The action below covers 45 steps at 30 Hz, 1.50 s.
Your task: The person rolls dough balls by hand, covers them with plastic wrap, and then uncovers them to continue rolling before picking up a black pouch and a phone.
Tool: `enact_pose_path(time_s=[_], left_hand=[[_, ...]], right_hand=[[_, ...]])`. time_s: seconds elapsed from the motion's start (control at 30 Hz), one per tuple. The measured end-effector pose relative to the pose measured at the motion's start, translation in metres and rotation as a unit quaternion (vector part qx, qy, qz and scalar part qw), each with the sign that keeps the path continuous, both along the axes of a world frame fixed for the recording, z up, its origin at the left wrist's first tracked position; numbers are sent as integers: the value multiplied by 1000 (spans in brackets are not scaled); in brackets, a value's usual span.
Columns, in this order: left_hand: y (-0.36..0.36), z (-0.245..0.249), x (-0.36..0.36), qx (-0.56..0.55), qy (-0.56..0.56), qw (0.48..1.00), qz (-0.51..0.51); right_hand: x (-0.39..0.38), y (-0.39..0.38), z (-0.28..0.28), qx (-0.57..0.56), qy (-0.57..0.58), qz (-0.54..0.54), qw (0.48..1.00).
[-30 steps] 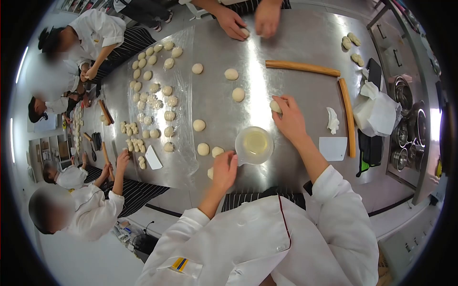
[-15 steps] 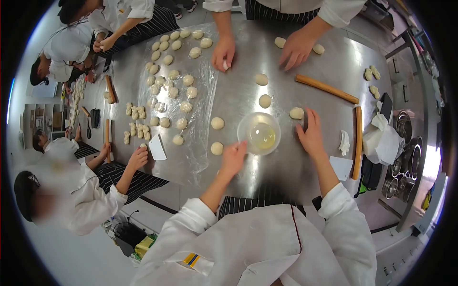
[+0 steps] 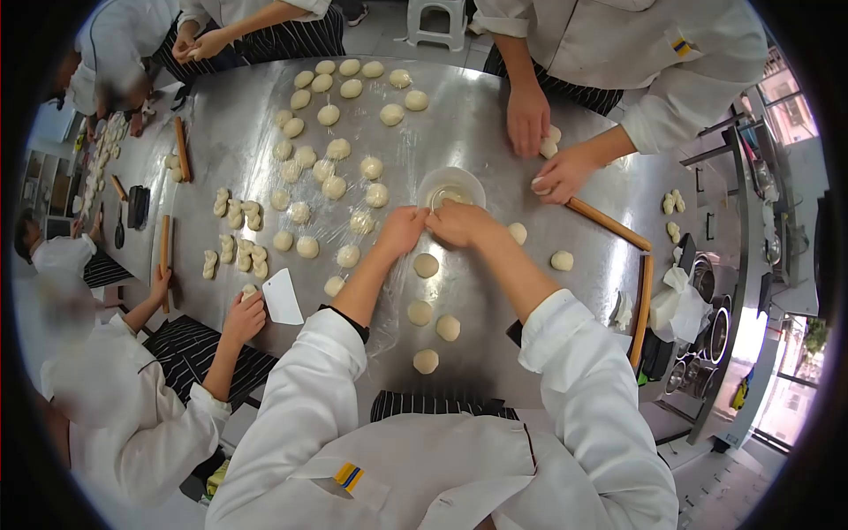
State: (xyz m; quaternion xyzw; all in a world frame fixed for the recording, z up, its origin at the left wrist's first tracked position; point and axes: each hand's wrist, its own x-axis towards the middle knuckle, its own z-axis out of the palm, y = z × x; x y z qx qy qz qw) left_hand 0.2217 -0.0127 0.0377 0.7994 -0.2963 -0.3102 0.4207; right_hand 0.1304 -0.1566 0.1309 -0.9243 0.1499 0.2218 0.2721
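Left hand (image 3: 402, 230) and right hand (image 3: 461, 224) curl at the translucent bowl (image 3: 478, 184) on the steel table (image 3: 486, 110); what their fingers grip I cannot tell, and an uneven tug could slop its liquid (image 3: 452, 192)

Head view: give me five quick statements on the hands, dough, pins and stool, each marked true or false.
The left hand and right hand are far apart. False: they are close together, by the bowl.
Four dough balls lie between the person's forearms. True.
All dough left of the bowl is round. False: some twisted pieces lie there.
The stool is white. True.
The right-side rolling pins are parallel. False: they lie at an angle.
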Motion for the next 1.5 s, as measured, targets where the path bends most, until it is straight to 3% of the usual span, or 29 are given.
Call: enact_pose_path(time_s=[0.1,0.17,0.2,0.23,0.27,0.33,0.47,0.53,0.57,0.63,0.67,0.7,0.77,0.83,0.87,0.93,1.0,1.07,1.1,1.2,1.27,1.33,1.37,1.47,1.5], left_hand=[[2,3,1,42,0,999,6],[8,9,-12,81,-12,997,2],[15,8,-20,11,-104,993,56],[19,9,-24,-63,-197,972,114],[28,25,-31,-97,-199,969,114],[62,36,-58,-144,-183,969,81],[132,34,-133,-162,-143,976,5],[153,39,-164,-156,-160,974,-26],[160,48,-181,-160,-151,973,-70],[156,49,-206,-164,-147,968,-122],[152,41,-218,-163,-126,969,-135],[152,37,-233,-155,-103,971,-148],[131,39,-251,-148,-137,970,-133],[115,40,-273,-140,-171,968,-117],[110,41,-282,-149,-185,966,-99],[82,37,-296,-141,-217,961,-97],[43,25,-302,-81,-270,949,-141],[-9,-12,-305,9,-386,906,-172],[-14,-31,-315,76,-452,869,-186],[27,-28,-357,96,-427,862,-257],[87,-21,-388,103,-378,858,-331],[137,-10,-396,104,-310,866,-378],[143,-7,-389,103,-316,864,-379],[143,-1,-375,137,-266,902,-311],[129,-1,-369,122,-272,916,-268]], right_hand=[[3,-1,6,0,4,-25,1000],[-15,-6,-12,-24,-145,-29,989],[-33,-6,-10,-28,-130,-39,990],[-50,-9,-4,-8,-210,-82,974],[-66,-13,6,8,-294,-122,948],[-123,-11,28,86,-268,-282,917],[-272,25,1,39,-155,-373,914],[-341,63,-36,-20,-131,-249,959],[-360,74,-48,-19,-130,-261,956],[-385,86,-71,-213,-107,-196,951],[-379,76,-91,-228,-108,-244,936],[-362,63,-109,-238,-106,-293,920],[-303,66,-104,-251,-79,-292,920],[-292,116,-115,-170,-194,-166,952],[-315,136,-116,-162,-198,-180,950],[-374,156,-117,-87,-246,-84,962],[-437,125,-112,-122,-160,-128,971],[-472,80,-122,-225,-137,-189,946],[-469,61,-126,-242,-150,-224,932],[-399,20,-123,-267,-147,-264,915],[-337,24,-125,-243,-202,-242,917],[-299,57,-130,-205,-213,-115,949],[-298,71,-122,-162,-206,-1,965],[-294,56,-137,-99,-261,21,960],[-283,35,-135,-149,-267,-58,950]])
